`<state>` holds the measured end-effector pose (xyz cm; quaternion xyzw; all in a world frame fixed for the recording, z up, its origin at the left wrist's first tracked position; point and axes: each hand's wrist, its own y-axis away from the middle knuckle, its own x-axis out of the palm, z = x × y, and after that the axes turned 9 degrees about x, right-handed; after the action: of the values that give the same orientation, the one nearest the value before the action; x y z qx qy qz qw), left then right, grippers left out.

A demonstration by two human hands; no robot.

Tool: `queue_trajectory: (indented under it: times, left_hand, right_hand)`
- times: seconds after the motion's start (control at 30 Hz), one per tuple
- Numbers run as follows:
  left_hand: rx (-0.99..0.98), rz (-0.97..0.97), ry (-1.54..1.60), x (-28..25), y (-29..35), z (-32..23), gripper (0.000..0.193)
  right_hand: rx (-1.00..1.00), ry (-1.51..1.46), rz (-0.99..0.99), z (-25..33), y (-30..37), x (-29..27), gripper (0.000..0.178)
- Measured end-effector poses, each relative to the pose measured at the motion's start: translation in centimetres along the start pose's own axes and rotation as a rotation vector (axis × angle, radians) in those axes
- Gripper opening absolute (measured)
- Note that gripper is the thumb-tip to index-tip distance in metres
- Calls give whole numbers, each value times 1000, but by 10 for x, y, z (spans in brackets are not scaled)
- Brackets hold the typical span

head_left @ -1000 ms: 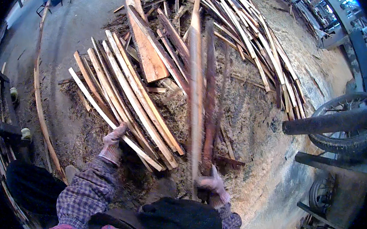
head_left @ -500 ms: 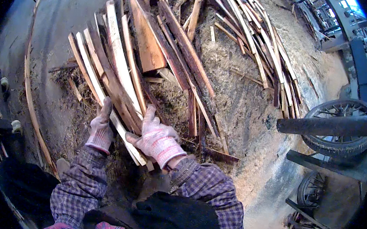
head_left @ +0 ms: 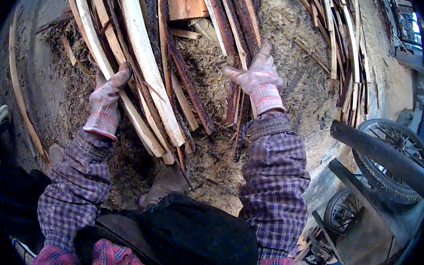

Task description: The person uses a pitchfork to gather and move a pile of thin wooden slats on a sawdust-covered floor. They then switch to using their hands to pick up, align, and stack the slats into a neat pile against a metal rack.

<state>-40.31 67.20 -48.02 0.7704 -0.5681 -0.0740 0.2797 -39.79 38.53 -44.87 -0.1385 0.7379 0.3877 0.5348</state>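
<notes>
Reaches forward with both arms [head_left: 276, 173], well apart. Curls the gloved left hand [head_left: 107, 98] inward, with thumb uppermost. Extends the gloved right hand [head_left: 258, 81] slightly farther ahead, back upward, with thumb spread leftward and fingers [head_left: 264, 55] pointing away.

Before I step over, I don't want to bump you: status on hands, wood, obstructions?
Left hand on a pale strip. Right hand open at dark strips. Shoe just below pale strip; big wheel off right.
</notes>
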Motion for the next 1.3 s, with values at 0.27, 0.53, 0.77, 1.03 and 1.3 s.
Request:
queue_trajectory:
  times: [0.27, 0.53, 0.77, 1.03, 1.3]
  left_hand:
    - [-158, 217, 564, -42, -39, 33, 44]
    - [78, 424, 203, -47, -34, 34, 38]
    - [65, 97, 5, -21, -20, 17, 36]
    - [71, 314, 39, -28, -24, 18, 36]
    - [116, 465, 104, -50, -24, 4, 42]
  right_hand:
    - [33, -54, 184, 1, -7, -18, 113]
    - [-188, -449, 200, -79, 23, -41, 95]
    - [-34, -873, 256, -164, 146, 58, 97]
    - [-2, -1538, 405, -156, 183, 129, 93]
    - [-377, -1350, 187, -69, 164, 13, 91]
